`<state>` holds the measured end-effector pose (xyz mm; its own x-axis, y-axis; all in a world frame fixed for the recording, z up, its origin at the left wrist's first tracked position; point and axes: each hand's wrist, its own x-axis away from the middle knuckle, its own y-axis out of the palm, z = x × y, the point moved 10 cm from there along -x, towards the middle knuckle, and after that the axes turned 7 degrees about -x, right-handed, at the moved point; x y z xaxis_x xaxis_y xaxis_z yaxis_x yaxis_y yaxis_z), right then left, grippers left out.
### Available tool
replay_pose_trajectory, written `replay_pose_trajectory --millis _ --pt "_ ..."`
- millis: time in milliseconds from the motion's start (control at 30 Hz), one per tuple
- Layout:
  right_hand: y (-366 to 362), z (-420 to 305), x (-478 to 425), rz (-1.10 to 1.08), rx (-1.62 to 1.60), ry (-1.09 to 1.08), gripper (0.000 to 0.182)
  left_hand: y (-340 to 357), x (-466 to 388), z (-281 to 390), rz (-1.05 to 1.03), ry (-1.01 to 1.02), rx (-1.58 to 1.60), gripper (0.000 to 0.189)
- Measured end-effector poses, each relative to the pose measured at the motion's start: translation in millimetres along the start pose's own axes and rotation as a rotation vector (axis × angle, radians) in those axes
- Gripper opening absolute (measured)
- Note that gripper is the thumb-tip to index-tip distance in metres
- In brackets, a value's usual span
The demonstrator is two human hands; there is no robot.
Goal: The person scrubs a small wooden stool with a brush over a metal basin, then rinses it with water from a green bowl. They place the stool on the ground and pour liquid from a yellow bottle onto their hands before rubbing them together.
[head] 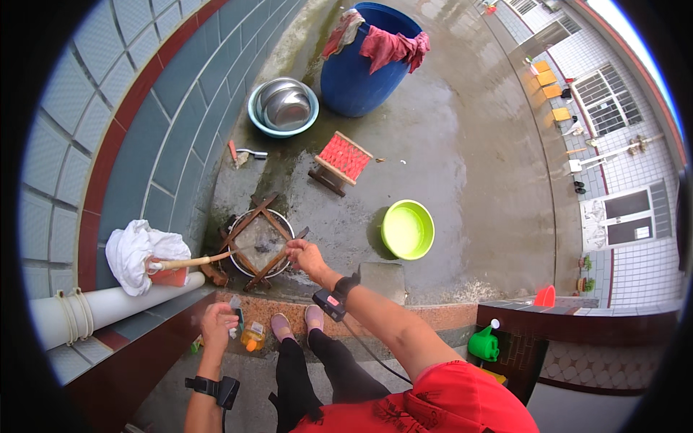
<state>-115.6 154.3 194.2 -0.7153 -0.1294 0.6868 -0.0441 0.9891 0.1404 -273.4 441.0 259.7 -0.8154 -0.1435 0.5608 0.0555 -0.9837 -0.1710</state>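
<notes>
My right hand reaches over the edge of a round white-rimmed vessel with crossed wooden bars around its top. Its fingers are bent near one bar end; whether they pinch anything is too small to tell. Grey contents and a dark patch show inside the bars. My left hand hangs lower left with curled fingers, close to a small clear object on the step. Whether it holds that object is unclear. A ladle-like tool with a pale wooden handle leans from the wall side across the vessel's rim.
A bottle of yellow liquid stands by my feet. Ahead are a red woven stool, a lime-green basin, a blue basin with metal bowls and a blue barrel. A white cloth and white pipe line the left.
</notes>
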Motion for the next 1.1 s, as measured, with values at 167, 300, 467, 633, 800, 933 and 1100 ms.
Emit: replay_pose_trajectory --millis 167,300,467,633,800,933,1100 --pt "55.0 38.1 -51.9 -0.091 -0.168 0.161 0.025 7.9 11.8 4.4 0.067 0.137 -0.061 0.023" --pt "104.1 82.2 -96.8 -0.11 -0.325 0.263 0.025 13.6 31.4 -23.5 0.055 0.042 -0.029 0.019" --pt "164.7 130.7 -138.4 -0.14 -0.403 0.348 0.022 20.1 51.0 -59.8 0.065 -0.069 0.043 0.019" --pt "194.6 176.3 -187.7 -0.102 -0.546 0.37 0.023 32.1 53.4 -70.3 0.05 -0.111 0.105 0.022" --pt "209.7 215.0 -220.4 -0.164 -0.611 0.422 0.023 42.2 55.3 -88.7 0.029 -0.15 0.12 0.022" --pt "214.4 235.0 -240.4 -0.188 -0.532 0.461 0.029 45.8 56.1 -112.2 0.011 -0.198 0.12 0.02" --pt "218.9 251.4 -254.7 -0.193 -0.515 0.515 0.027 50.9 54.3 -128.7 0.002 -0.234 0.148 0.019"
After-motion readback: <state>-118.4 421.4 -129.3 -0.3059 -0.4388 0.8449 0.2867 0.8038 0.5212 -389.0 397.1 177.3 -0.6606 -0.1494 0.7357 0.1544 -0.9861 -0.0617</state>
